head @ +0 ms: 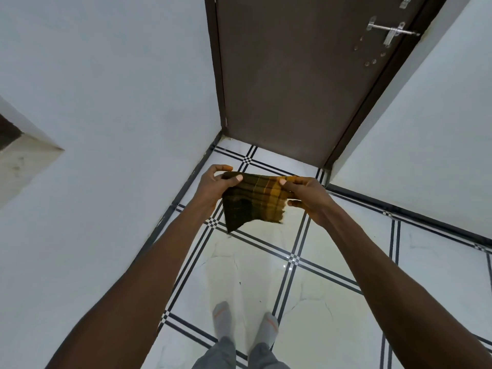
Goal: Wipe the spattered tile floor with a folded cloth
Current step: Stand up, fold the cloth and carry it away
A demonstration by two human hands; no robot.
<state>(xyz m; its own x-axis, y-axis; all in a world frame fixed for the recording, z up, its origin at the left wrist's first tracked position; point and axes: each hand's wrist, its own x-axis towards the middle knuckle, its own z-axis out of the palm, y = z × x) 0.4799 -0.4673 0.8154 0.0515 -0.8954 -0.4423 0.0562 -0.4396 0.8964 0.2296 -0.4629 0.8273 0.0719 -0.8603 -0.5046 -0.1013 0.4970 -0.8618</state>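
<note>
A yellow and dark brown checked cloth (pixel 253 201) hangs in the air in front of me, held by its top edge. My left hand (pixel 213 187) pinches its left corner and my right hand (pixel 306 195) pinches its right corner, stretching the top edge between them. The cloth's lower part hangs loose, its left half dark. Below is the white tile floor (pixel 332 315) with black double-line borders; faint thin marks and a few small dark specks show on the tiles in front of my feet.
A closed brown door (pixel 292 89) with a metal latch (pixel 388 30) stands straight ahead. White walls (pixel 119 102) close in on the left and right. My two feet in grey socks (pixel 223 320) stand on the tiles. A ledge (pixel 26 155) juts from the left wall.
</note>
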